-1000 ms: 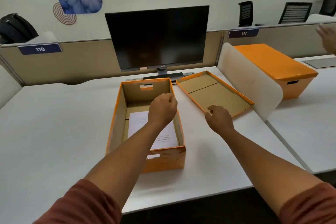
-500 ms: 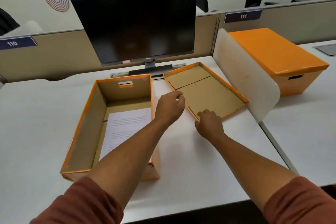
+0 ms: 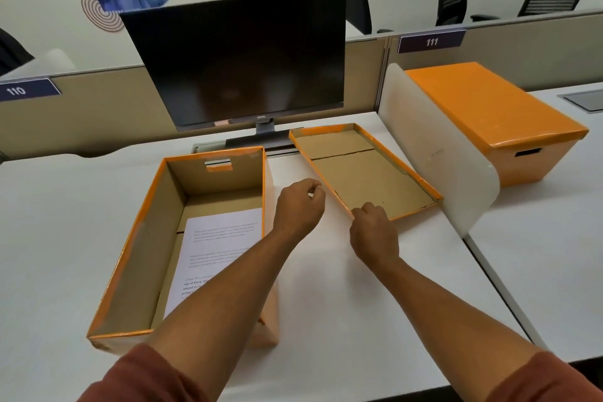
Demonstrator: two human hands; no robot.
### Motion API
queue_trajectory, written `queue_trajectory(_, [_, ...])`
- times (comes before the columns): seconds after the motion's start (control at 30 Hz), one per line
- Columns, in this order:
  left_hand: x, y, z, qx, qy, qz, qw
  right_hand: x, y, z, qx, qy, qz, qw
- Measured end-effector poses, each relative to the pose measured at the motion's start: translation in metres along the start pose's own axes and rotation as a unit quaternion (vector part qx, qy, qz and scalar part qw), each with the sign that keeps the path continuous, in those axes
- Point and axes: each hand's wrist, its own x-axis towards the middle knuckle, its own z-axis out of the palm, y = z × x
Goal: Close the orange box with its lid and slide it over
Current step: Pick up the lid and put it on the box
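Two hands: both reach out over the white bench (image 3: 375,287).
Orange box (image 3: 137,258): open, on the bench to the left, with a printed paper (image 3: 215,248) lying inside.
Lid (image 3: 362,170): upside down, flat on the bench, to the right of the box.
Left hand (image 3: 298,206): loosely curled, holding nothing, between the box and the lid.
Right hand (image 3: 373,232): curled at the lid's near corner; cannot tell if it grips the edge.
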Motion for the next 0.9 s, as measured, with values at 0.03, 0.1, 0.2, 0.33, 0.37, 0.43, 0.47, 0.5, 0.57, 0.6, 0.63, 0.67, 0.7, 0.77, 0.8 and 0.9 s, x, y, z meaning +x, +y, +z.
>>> queue_trajectory(0.03, [0.0,0.0,-0.003,-0.004,0.003,-0.002,1.0,0.003,-0.003,-0.008,0.007,0.024,0.002,1.0])
queue_trajectory(0.1, [0.001,0.001,-0.01,-0.015,0.009,-0.005,1.0,0.009,-0.005,-0.027,0.016,0.068,0.007,0.997])
queue_trajectory(0.2, [-0.001,0.003,-0.023,-0.032,0.02,-0.006,0.999,0.014,-0.011,-0.055,0.036,0.123,0.016,0.992])
queue_trajectory(0.33, [-0.011,0.001,-0.04,-0.056,0.034,-0.001,0.998,0.012,-0.03,-0.089,0.07,0.19,0.012,0.979])
queue_trajectory(0.37, [-0.014,0.001,-0.045,-0.063,0.038,-0.003,0.997,0.01,-0.037,-0.097,0.084,0.207,0.009,0.975])
queue_trajectory(0.43, [-0.019,-0.001,-0.054,-0.075,0.047,-0.01,0.996,0.006,-0.051,-0.114,0.118,0.232,0.004,0.966])
queue_trajectory(0.47, [-0.022,-0.001,-0.06,-0.081,0.05,-0.013,0.995,0.003,-0.059,-0.123,0.137,0.245,0.001,0.96])
queue_trajectory(0.5, [-0.025,-0.003,-0.065,-0.087,0.052,-0.015,0.995,0.0,-0.067,-0.132,0.157,0.258,-0.002,0.953])
queue_trajectory(0.57, [-0.032,-0.006,-0.077,-0.099,0.059,-0.02,0.993,-0.007,-0.084,-0.151,0.199,0.286,-0.013,0.937])
queue_trajectory(0.6, [-0.035,-0.007,-0.083,-0.106,0.064,-0.022,0.992,-0.009,-0.092,-0.16,0.223,0.297,-0.019,0.928])
queue_trajectory(0.63, [-0.038,-0.008,-0.089,-0.115,0.07,-0.026,0.991,-0.013,-0.101,-0.169,0.248,0.303,-0.025,0.92])
queue_trajectory(0.67, [-0.041,-0.009,-0.096,-0.124,0.075,-0.031,0.989,-0.016,-0.11,-0.177,0.272,0.304,-0.03,0.913])
queue_trajectory(0.7, [-0.044,-0.011,-0.103,-0.134,0.078,-0.037,0.987,-0.02,-0.119,-0.184,0.294,0.301,-0.033,0.906])
queue_trajectory(0.77, [-0.049,-0.013,-0.117,-0.151,0.082,-0.049,0.984,-0.027,-0.135,-0.195,0.339,0.288,-0.032,0.895])
queue_trajectory(0.8, [-0.051,-0.015,-0.124,-0.162,0.083,-0.054,0.982,-0.031,-0.142,-0.199,0.37,0.276,-0.029,0.887])
queue_trajectory(0.9, [-0.06,-0.023,-0.146,-0.206,0.082,-0.087,0.971,-0.044,-0.16,-0.21,0.499,0.224,-0.011,0.837])
